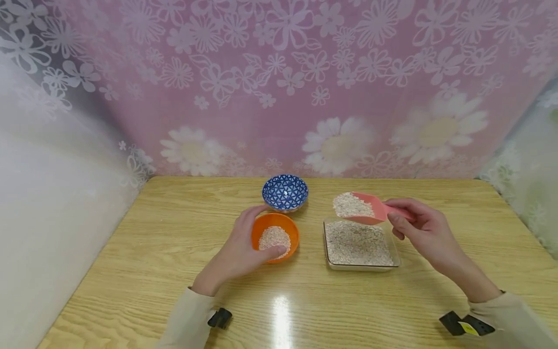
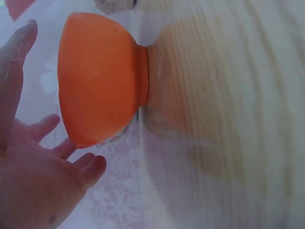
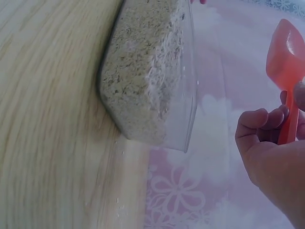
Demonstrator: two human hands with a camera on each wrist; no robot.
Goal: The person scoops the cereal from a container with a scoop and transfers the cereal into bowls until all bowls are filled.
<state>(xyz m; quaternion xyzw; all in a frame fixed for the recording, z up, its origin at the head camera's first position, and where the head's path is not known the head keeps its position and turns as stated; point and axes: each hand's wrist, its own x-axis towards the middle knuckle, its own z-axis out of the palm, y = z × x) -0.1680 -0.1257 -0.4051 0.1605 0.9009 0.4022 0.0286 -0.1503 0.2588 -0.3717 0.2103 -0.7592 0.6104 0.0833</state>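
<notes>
Two hands share the work in the head view. The right hand [image 1: 420, 225] pinches the handle of a pink scoop [image 1: 364, 208], which is heaped with oat-like flakes and hangs just above the far edge of the clear tray [image 1: 394, 252] of the same flakes. To the left of that grip, across a strip of bare table [image 1: 152, 252], the left hand [image 1: 244, 247] cups the orange bowl [image 1: 294, 232], thumb at the far rim and fingers at the near rim; a small pile of flakes already lies inside. A blue patterned bowl [image 1: 285, 192] stands just beyond the orange one and looks empty.

The left wrist view shows the orange bowl [image 2: 102, 81] from the side, standing on its foot, with the left hand's fingers [image 2: 90, 169] spread and fairly straight beside its wall; contact is not plain here, so this looks like a steadying touch and not a tight clasp.

The right wrist view shows the right hand's fingers [image 3: 259, 124] curled round the scoop [image 3: 286, 57] handle, the tray [image 3: 186, 95] well filled and off to the left of the grip.

I judge the step in hand to be carrying a loaded scoop from tray to bowl. The next move calls for keeping the scoop level while it travels leftward, then tipping it over the bowl's middle, clear of the steadying fingers.
</notes>
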